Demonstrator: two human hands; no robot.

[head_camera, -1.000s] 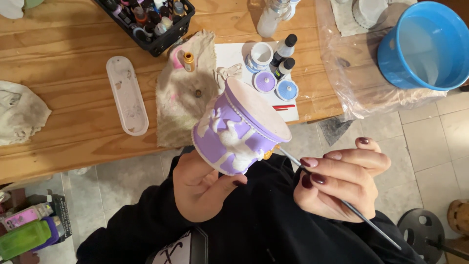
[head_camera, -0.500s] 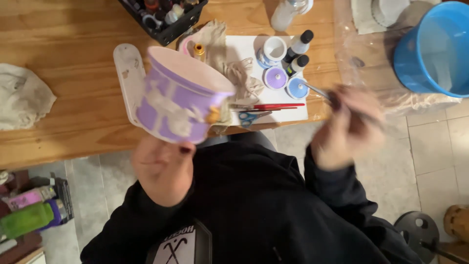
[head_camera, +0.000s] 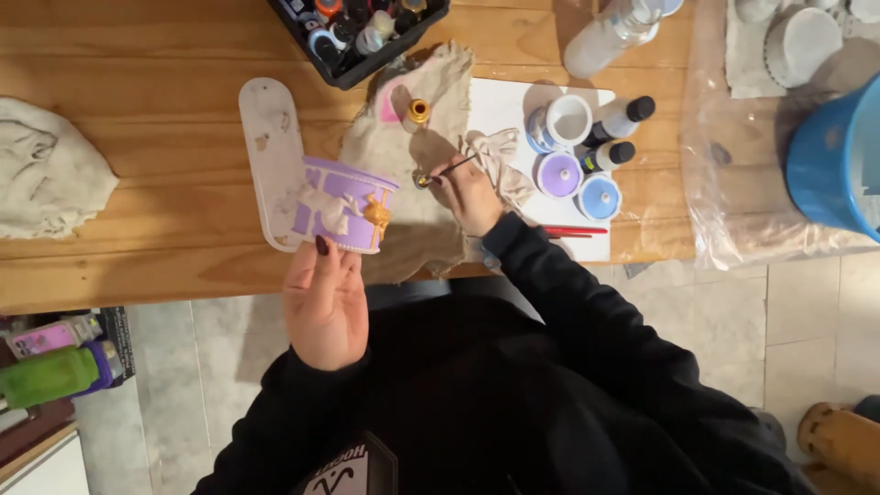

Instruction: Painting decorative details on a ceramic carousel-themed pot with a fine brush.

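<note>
The black tray of paint bottles is cut off at the surface's far edge, and the blue bucket runs out of view at the right edge. The brush tip is too small to read clearly. The left hand is cupped around the purple pot, fingers closed on its base, holding it tilted over the near edge. The right hand pinches a thin brush, its tip at a small gold cap on the beige cloth.
</note>
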